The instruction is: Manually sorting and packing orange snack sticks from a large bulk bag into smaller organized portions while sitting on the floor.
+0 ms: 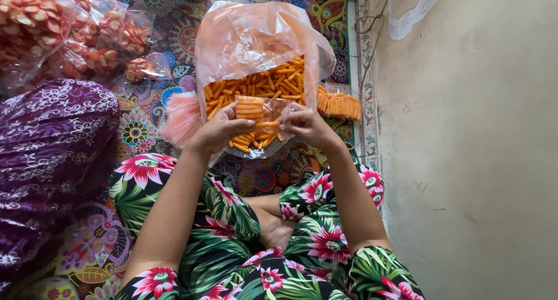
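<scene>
Holding a small clear plastic packet of orange snack sticks between our left hand and right hand at centre frame, both pinched on it, we see one filled packet lying to the right and the large clear bag of loose orange sticks above still well stocked.

Orange snack sticks, floral-patterned mat

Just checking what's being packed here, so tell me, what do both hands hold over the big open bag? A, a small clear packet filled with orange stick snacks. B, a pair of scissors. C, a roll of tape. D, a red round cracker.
A: the left hand and right hand pinch a small clear packet of orange sticks above the big open bag of the same sticks.
</scene>
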